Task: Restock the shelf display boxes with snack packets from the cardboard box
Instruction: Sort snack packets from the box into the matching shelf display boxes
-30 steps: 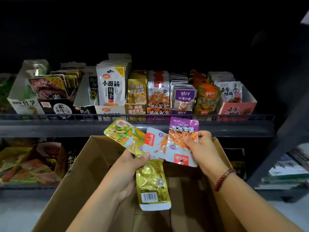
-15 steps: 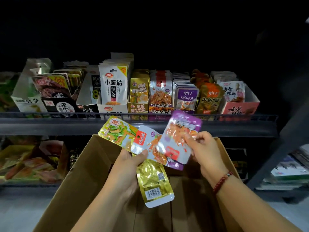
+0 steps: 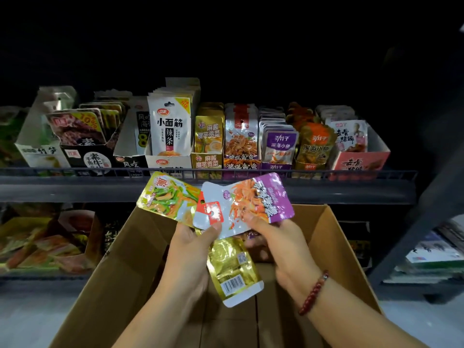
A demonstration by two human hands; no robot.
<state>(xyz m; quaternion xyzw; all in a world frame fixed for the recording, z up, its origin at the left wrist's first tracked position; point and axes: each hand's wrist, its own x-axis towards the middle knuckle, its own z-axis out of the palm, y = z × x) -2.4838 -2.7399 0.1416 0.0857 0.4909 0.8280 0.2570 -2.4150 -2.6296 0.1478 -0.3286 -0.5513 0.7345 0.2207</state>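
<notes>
Shelf boxes (image 3: 208, 162) above, lower fronts hidden behind rail. Left hand (image 3: 193, 249) gripping yellow-green packet (image 3: 168, 197), white packet (image 3: 208, 212), gold packet (image 3: 233, 270). Right hand (image 3: 278, 237) pinching purple packet (image 3: 263, 199), fingertips hidden. Cardboard box (image 3: 334, 247) below, cut off.

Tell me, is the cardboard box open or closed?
Open: the cardboard box has its top flaps spread and its bare floor shows.

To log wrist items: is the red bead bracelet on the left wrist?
No, the red bead bracelet sits on the wrist of the right hand.
</notes>
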